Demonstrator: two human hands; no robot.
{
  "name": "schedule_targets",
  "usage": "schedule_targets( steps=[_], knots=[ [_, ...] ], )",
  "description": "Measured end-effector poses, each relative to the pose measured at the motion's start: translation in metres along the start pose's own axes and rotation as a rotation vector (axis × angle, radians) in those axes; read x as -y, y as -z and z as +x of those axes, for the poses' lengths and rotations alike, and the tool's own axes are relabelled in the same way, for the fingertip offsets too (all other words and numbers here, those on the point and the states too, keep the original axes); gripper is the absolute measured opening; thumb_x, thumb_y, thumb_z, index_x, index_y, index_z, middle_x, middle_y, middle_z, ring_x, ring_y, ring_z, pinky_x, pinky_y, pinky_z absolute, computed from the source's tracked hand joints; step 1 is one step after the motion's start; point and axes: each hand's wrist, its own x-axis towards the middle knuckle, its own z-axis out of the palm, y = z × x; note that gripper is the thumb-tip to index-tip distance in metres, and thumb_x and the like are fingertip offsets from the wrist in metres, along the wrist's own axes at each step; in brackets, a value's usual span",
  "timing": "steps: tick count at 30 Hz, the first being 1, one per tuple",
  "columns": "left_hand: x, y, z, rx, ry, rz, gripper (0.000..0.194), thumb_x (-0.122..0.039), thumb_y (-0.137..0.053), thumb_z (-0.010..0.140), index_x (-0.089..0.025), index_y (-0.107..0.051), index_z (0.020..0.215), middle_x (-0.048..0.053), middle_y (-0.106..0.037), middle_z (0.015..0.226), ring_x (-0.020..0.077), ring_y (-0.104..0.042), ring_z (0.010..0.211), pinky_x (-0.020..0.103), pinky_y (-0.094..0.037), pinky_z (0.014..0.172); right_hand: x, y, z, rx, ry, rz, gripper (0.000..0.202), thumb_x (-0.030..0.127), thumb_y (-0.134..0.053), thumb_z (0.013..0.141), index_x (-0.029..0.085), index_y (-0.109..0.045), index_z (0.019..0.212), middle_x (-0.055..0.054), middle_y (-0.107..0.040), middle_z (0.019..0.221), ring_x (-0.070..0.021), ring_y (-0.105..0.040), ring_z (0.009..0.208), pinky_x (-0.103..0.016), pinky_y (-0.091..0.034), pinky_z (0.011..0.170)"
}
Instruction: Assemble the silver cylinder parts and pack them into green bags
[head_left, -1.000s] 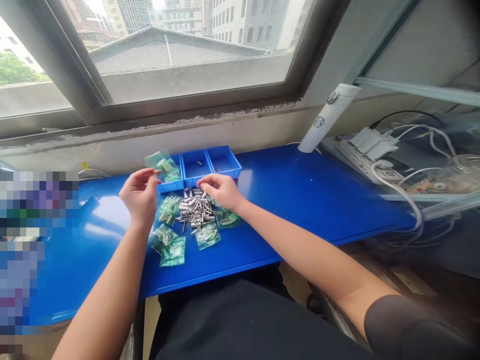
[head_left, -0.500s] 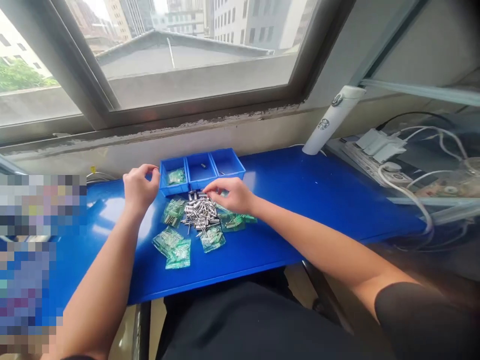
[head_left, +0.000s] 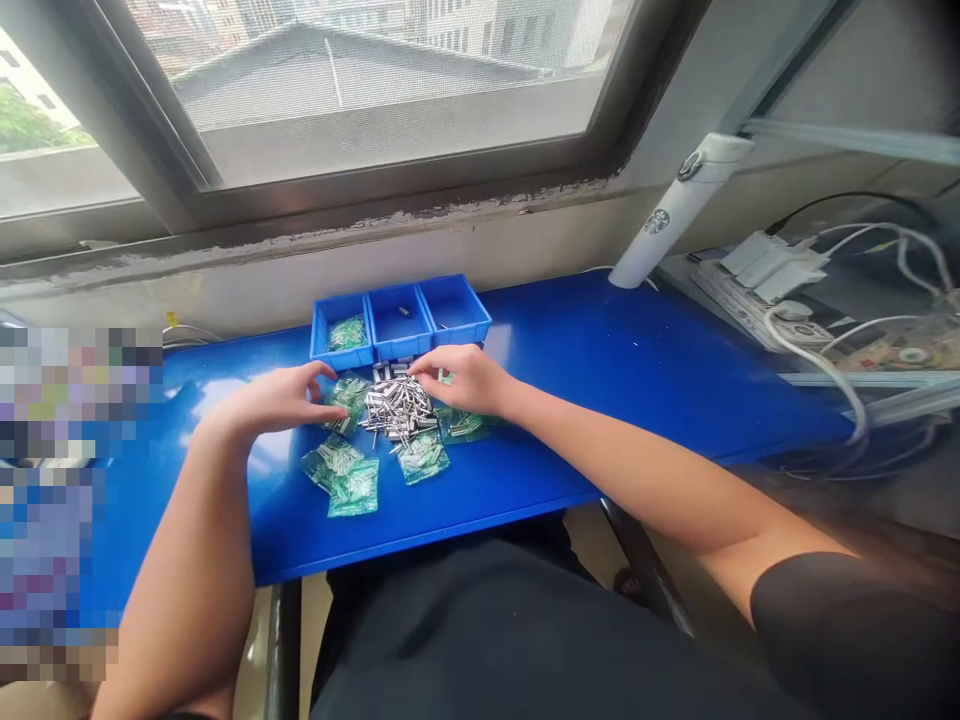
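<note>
1. The left hand (head_left: 281, 398) has its thumb and fingers spread wide apart, with nothing visibly held; its thumb tip overlaps the nearest green packet in view, contact unclear.
2. That green packet of metal pins (head_left: 351, 390) lies on the blue counter (head_left: 487, 475), immediately right of the left hand, the nearer one; its partly hidden long axis is hard to read.
3. The loose metal pin heap (head_left: 397, 408) sits between both hands, pins pointing every way.
4. The right hand (head_left: 469, 380) curls at the heap's far right edge, fingertips close together; whether they grip anything cannot be told.
</note>
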Motion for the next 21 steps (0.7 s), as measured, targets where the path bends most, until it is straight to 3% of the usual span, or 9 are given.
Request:
schedule_targets(
  steps=[3, 10, 15, 17, 21],
  knots=[
    [0.004, -0.006, 0.005, -0.006, -0.009, -0.007, 0.076, -0.07, -0.073, 0.062, -0.022, -0.063, 0.12, 0.008, -0.073, 0.105, 0.0258, -0.069, 0.084, 0.031, -0.049, 0.066, 0.0, 0.0, 0.001, 0.014, -0.021, 0.006, 0.024, 0.021, -0.057, 0.087, 0.017, -0.078, 0.097, -0.006, -0.076, 0.083, -0.0154, -0.066, 0.072, -0.029, -0.055, 0.07],
    [0.004, -0.007, 0.007, -0.05, -0.088, -0.066, 0.047, -0.057, -0.077, 0.063, -0.022, -0.068, 0.092, 0.004, -0.071, 0.08, 0.0211, -0.064, 0.067, 0.028, -0.044, 0.054, 0.0, 0.001, 0.001, 0.034, -0.034, 0.034, 0.024, 0.022, -0.058, 0.087, 0.016, -0.078, 0.098, -0.006, -0.075, 0.083, -0.0154, -0.065, 0.071, -0.029, -0.054, 0.069],
    [-0.001, 0.006, -0.006, 0.027, -0.269, -0.376, 0.036, -0.056, -0.07, 0.078, -0.021, -0.068, 0.085, 0.002, -0.067, 0.072, 0.0157, -0.059, 0.062, 0.025, -0.045, 0.054, 0.006, 0.002, 0.002, -0.014, -0.013, 0.039, 0.022, 0.022, -0.058, 0.087, 0.017, -0.078, 0.096, -0.007, -0.075, 0.085, -0.0171, -0.066, 0.077, -0.032, -0.055, 0.075],
    [-0.008, 0.009, -0.011, -0.037, -0.301, -0.516, 0.033, -0.052, -0.073, 0.078, -0.02, -0.067, 0.083, 0.001, -0.065, 0.069, 0.0135, -0.057, 0.059, 0.023, -0.044, 0.052, 0.01, 0.003, 0.003, -0.027, -0.033, 0.071, 0.02, 0.025, -0.061, 0.087, 0.017, -0.077, 0.096, -0.007, -0.075, 0.085, -0.0178, -0.066, 0.08, -0.034, -0.055, 0.077],
    [-0.033, 0.0, -0.011, -0.326, -0.334, -0.829, 0.03, -0.045, -0.076, 0.076, -0.018, -0.063, 0.079, -0.001, -0.059, 0.063, 0.0097, -0.05, 0.053, 0.021, -0.04, 0.047, 0.02, 0.007, 0.006, -0.005, -0.198, 0.247, 0.031, 0.035, -0.065, 0.086, 0.016, -0.074, 0.109, -0.008, -0.075, 0.091, -0.0175, -0.067, 0.083, -0.032, -0.055, 0.072]
  ],
)
